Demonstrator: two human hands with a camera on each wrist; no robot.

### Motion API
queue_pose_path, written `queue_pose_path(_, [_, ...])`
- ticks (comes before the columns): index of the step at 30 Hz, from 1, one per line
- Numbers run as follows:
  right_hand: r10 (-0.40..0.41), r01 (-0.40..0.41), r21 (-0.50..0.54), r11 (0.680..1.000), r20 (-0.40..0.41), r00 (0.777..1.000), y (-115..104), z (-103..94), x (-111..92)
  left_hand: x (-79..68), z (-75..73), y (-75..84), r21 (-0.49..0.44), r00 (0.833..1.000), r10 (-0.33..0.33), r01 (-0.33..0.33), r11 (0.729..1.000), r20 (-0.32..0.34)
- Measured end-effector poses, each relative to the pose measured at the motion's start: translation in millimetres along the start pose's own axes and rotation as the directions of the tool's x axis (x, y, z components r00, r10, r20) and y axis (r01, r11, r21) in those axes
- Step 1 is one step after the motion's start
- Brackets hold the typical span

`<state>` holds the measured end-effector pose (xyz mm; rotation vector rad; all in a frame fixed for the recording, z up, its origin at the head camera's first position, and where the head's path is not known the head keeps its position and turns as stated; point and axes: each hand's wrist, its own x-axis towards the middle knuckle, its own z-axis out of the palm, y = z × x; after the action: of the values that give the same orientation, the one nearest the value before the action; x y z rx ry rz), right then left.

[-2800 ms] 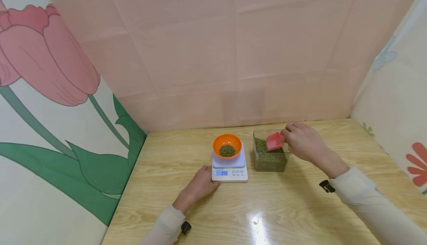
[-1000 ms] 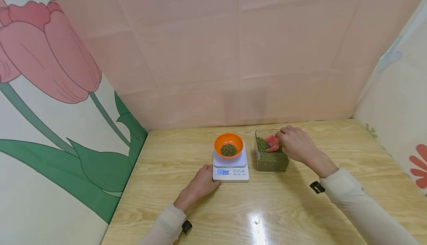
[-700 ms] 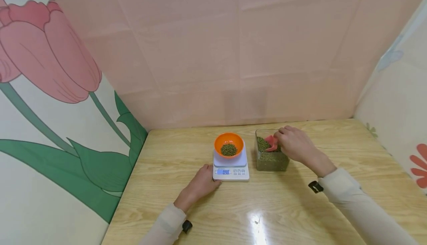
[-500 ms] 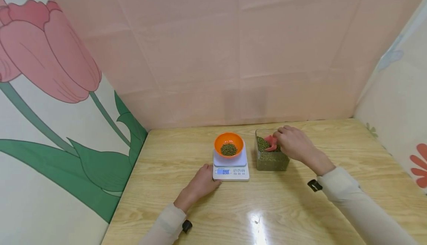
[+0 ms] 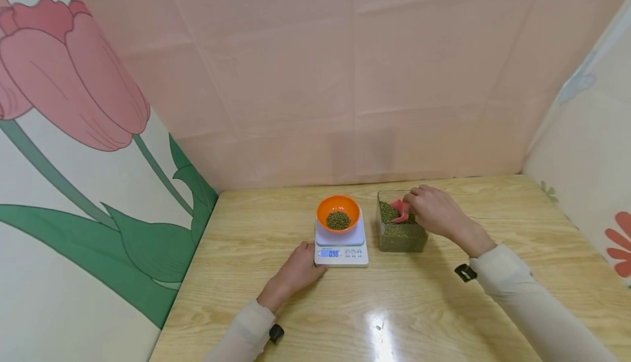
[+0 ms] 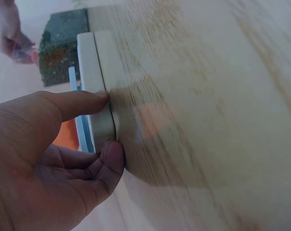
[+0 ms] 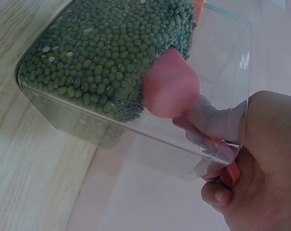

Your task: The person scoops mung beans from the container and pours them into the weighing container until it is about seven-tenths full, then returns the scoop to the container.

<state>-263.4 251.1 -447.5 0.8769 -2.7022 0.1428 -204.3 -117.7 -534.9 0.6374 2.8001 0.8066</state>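
My right hand (image 5: 436, 210) grips the handle of a pink scoop (image 7: 172, 84). The scoop's head is tipped into green mung beans (image 7: 107, 53) inside a clear rectangular container (image 5: 403, 240); its front edge is buried. To the left stands a white digital kitchen scale (image 5: 341, 258), its lit display reading what looks like 098. An orange bowl (image 5: 338, 205) with a small heap of mung beans (image 5: 338, 220) sits on it. My left hand (image 5: 298, 266) holds the scale's near left corner, thumb on the front face and fingers at the side.
Wooden table (image 5: 266, 225) reaches back to a pink covered wall (image 5: 296, 104). A tulip-printed panel (image 5: 98, 104) borders the left side, and a pale printed panel (image 5: 581, 159) the right. Glare (image 5: 379, 334) lies near the front.
My right hand has brought the scoop lower and slightly left, from near the container's rim into the beans, and tilted it. Lately it barely moves. Left hand, scale and reading stay the same.
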Motion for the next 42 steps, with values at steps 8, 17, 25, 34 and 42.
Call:
queue_pose_path(8, [0.020,-0.021,0.023,1.000,0.008,1.000,-1.4,-4.3,-1.2,0.8,-0.3,-0.2,0.014,1.000,0.007,-0.007,1.000,0.001])
queue_pose_path(17, [0.046,-0.047,0.029,0.998,0.023,0.999,0.4,-2.3,-2.0,0.8,0.5,-0.4,-0.013,1.000,0.001,-0.001,1.000,-0.004])
queue_pose_path(25, [0.053,-0.054,0.038,0.998,0.028,0.998,0.3,-2.3,-3.2,0.6,1.7,-0.9,-0.013,1.000,-0.021,0.021,1.000,0.000])
queue_pose_path(34, [0.059,-0.060,0.059,0.996,0.021,0.998,3.4,-2.6,-3.8,0.8,1.5,-0.7,-0.007,1.000,-0.024,0.024,1.000,0.001])
queue_pose_path(42, [0.093,-0.097,0.101,0.990,0.048,0.995,5.1,-4.9,-5.3,1.0,2.2,-1.3,-0.015,1.000,-0.017,0.017,1.000,-0.004])
